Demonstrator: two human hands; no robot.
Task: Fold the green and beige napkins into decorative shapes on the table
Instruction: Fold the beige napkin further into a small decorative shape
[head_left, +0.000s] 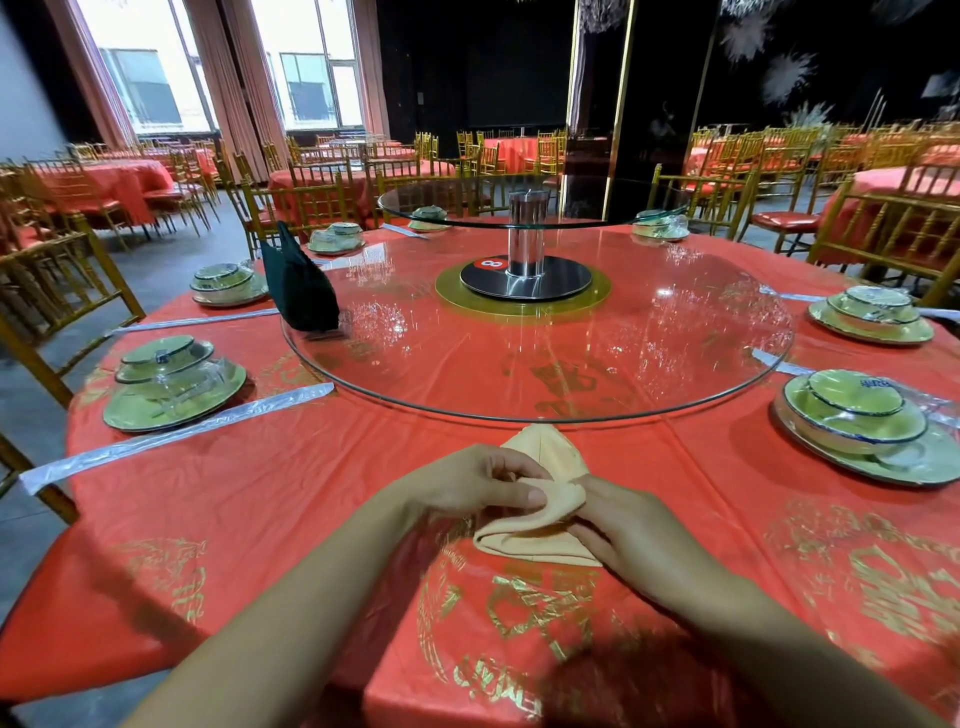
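Both my hands hold the beige napkin (537, 543) on the red tablecloth (260, 493) before me: my left hand (483, 483) pinches its rolled edge, my right hand (623, 530) grips the right corner. Mid-fold, I judge; next it needs tucking and standing like the green napkin (298, 286) on the glass turntable (675, 353)

On my desk (260, 493) I count one folded beige cloth napkin (540, 540), one standing dark green cloth napkin (298, 291), seven plastic-wrapped sets of pale green plates and bowls (174, 384), and two round clear glass turntables (571, 374).
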